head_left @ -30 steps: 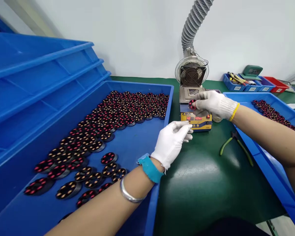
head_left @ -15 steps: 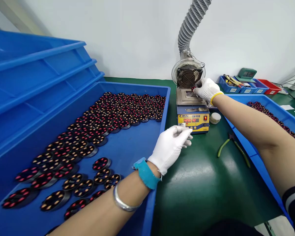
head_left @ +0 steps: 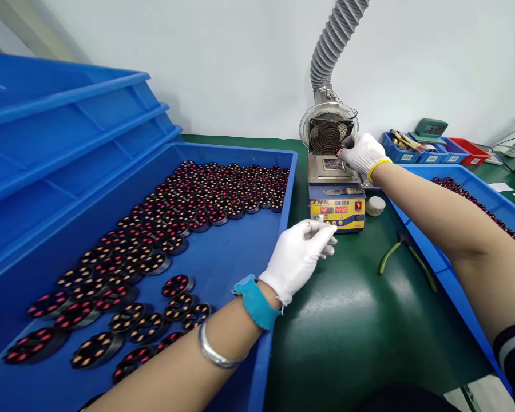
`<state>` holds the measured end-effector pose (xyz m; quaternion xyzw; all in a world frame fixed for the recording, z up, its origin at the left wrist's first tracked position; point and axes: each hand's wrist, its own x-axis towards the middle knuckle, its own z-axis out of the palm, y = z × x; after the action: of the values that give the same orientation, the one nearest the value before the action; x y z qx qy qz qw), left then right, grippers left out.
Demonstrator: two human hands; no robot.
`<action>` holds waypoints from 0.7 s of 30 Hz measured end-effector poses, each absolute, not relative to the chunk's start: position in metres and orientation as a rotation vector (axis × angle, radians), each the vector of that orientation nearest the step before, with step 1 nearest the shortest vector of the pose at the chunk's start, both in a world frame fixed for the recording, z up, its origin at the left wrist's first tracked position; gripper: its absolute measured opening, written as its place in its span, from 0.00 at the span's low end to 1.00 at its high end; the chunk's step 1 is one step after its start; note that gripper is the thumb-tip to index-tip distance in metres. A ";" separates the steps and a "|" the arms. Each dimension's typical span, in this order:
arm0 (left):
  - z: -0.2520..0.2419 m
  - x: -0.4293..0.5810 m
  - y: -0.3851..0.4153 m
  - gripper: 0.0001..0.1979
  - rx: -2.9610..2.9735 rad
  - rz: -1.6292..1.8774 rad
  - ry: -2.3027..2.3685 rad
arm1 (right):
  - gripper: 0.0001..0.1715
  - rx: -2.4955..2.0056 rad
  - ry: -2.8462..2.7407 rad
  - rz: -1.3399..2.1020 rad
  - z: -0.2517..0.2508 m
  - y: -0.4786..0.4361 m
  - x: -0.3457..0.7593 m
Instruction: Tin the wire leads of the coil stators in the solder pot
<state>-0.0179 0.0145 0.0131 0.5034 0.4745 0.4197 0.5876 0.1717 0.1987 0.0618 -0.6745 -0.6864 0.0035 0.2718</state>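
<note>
Right hand (head_left: 363, 155): gloved fingertips clamped on a small dark-and-red part (head_left: 339, 150), mostly hidden, over the machine's metal top (head_left: 317, 171). Part looks light and stiff, possibly slippery through cloth; its outer edge seems the best hold. Left hand (head_left: 298, 252): fingers curled close; cannot tell if pinching. Beyond: round parts (head_left: 178, 286) in blue tray (head_left: 227, 252).

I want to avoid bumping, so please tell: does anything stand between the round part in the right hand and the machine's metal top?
Nothing visible does: the right hand holds the round part over the metal top, and no object shows between them. The left hand is lower, in front of the machine, away from there.
</note>
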 end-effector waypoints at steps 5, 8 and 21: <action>0.014 -0.018 0.014 0.16 1.180 0.981 1.103 | 0.18 -1.817 -1.879 0.028 0.058 0.195 0.169; 0.014 -0.018 0.015 0.16 1.180 0.974 1.101 | 0.17 -1.807 -1.870 0.055 0.058 0.191 0.168; 0.018 -0.018 0.016 0.20 1.324 0.873 1.192 | 0.18 -2.022 -1.439 0.312 0.068 0.163 0.306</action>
<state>-0.0176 0.0162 0.0181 0.5587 0.5031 0.3685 0.5469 0.3059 0.1626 0.0683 -0.7672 -0.5461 0.1184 0.3147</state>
